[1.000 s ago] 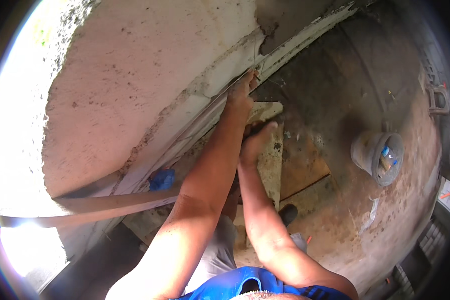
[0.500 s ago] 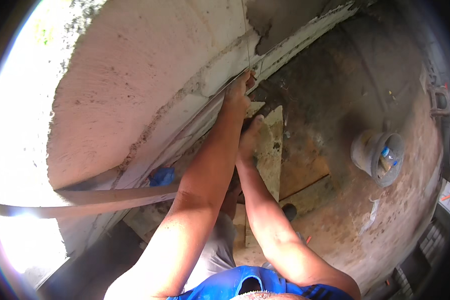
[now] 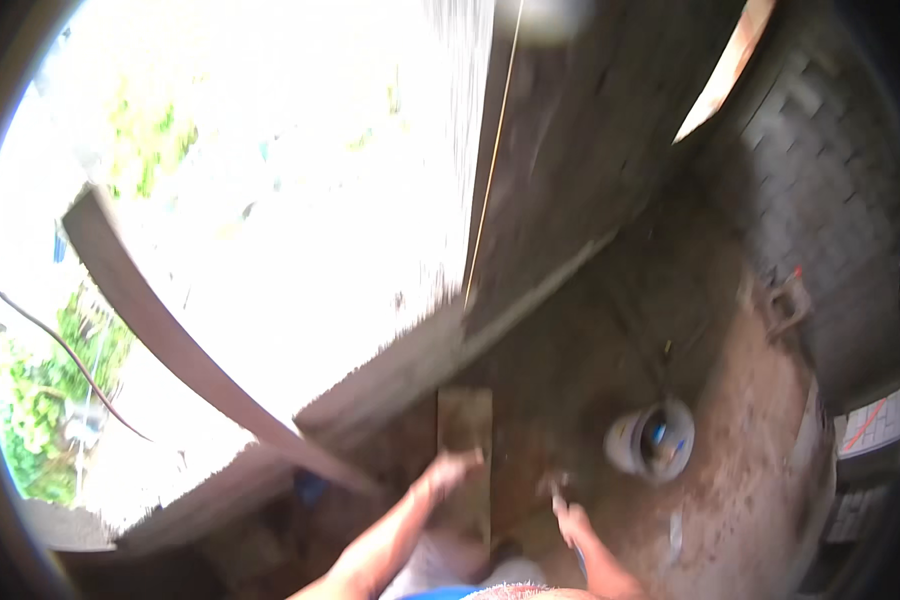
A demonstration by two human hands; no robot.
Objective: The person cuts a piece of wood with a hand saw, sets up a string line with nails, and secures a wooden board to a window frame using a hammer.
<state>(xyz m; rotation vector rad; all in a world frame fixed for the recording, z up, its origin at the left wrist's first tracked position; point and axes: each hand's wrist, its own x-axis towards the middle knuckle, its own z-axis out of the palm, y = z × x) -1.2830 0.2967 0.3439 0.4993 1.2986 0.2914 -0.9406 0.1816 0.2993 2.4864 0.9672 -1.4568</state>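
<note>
My left hand [image 3: 452,469] is in front of me, over a pale board [image 3: 465,415] that lies on the floor below the wall. Motion blurs its fingers, so I cannot tell whether they hold anything. To its right, my right hand [image 3: 571,524] is closed around the handle of what looks like a hammer [image 3: 555,490], its head pointing away from me. A thin yellowish string line [image 3: 492,175] runs down the dark wall [image 3: 570,140] and ends near the low ledge, well beyond both hands.
A grey bucket [image 3: 622,446] with bottles inside stands to the right. A long wooden plank [image 3: 170,325] leans out over the low wall [image 3: 380,375] at left, beside a bright opening. A hollow block [image 3: 785,305] sits farther right; a blue thing [image 3: 310,487] lies below the plank.
My view has swung up and left. Both hands have come back from the wall and moved apart; my left hand is off the string's lower end, and the hammer shows in my right hand.
</note>
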